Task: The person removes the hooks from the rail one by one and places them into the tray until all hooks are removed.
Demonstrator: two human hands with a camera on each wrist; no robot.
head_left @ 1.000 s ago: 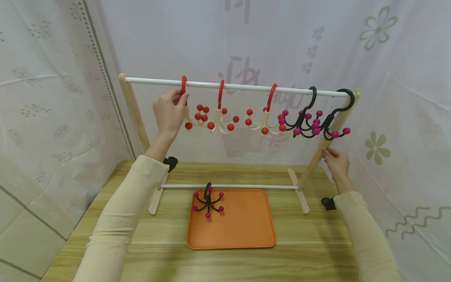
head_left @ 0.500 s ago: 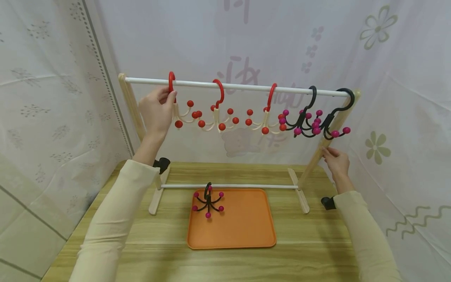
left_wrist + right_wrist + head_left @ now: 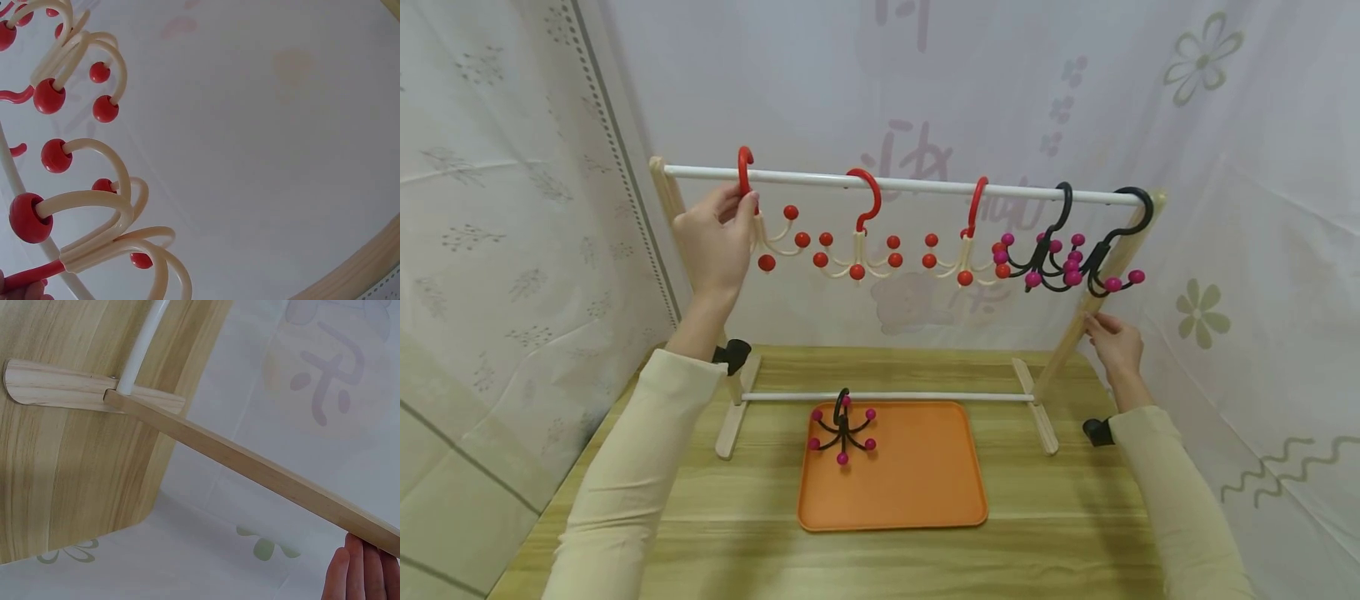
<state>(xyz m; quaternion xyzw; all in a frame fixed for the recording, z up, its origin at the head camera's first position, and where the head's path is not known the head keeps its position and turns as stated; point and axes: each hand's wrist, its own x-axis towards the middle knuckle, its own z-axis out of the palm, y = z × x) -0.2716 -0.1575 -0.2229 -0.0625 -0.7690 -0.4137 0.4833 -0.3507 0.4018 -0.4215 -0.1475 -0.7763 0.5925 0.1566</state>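
In the head view my left hand (image 3: 711,246) pinches the red hook of a cream multi-arm hook hanger (image 3: 775,242) with red ball tips, hung on the white upper rail (image 3: 805,177) near its left end. The left wrist view shows this hanger (image 3: 94,250) close up, with fingertips at its hook. My right hand (image 3: 1116,342) holds the rack's right wooden post (image 3: 1063,354) below the rail. Its fingers (image 3: 373,572) touch the post's underside in the right wrist view; the thumb is hidden there.
Two more red-and-cream hangers (image 3: 859,250) and two black hangers (image 3: 1037,254) with pink balls hang farther right. Another black hanger (image 3: 842,429) lies on the orange tray (image 3: 917,475). A white lower bar (image 3: 925,397) crosses behind the tray on the wooden table (image 3: 737,533).
My left hand has slid the leftmost red-hooked hanger left along the rail. The second red-hooked hanger has turned on its hook. My right hand has stayed at the post.
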